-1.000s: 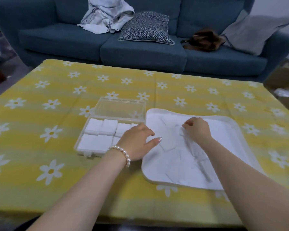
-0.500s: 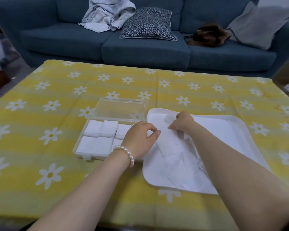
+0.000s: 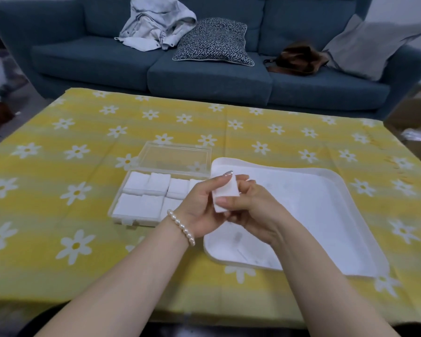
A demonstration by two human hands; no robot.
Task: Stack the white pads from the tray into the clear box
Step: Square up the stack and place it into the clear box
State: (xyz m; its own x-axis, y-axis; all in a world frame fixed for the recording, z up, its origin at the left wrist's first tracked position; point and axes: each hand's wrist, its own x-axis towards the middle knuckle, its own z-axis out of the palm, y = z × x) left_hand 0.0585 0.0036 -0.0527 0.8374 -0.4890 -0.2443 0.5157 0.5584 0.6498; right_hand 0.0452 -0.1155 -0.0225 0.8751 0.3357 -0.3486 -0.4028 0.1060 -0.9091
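Two hands, left hand [image 3: 199, 205] and right hand [image 3: 250, 207], together pinch a small stack of white pads [image 3: 225, 197] above the tabletop [image 3: 58, 215], presumably squaring its edges before insertion. Clear box [image 3: 136, 216], lid open and nearly filled, lies at 9 o'clock of the tray [image 3: 338, 188].

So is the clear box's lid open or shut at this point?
Open: the lid of the clear box is swung back behind it, leaving the white pads inside uncovered.
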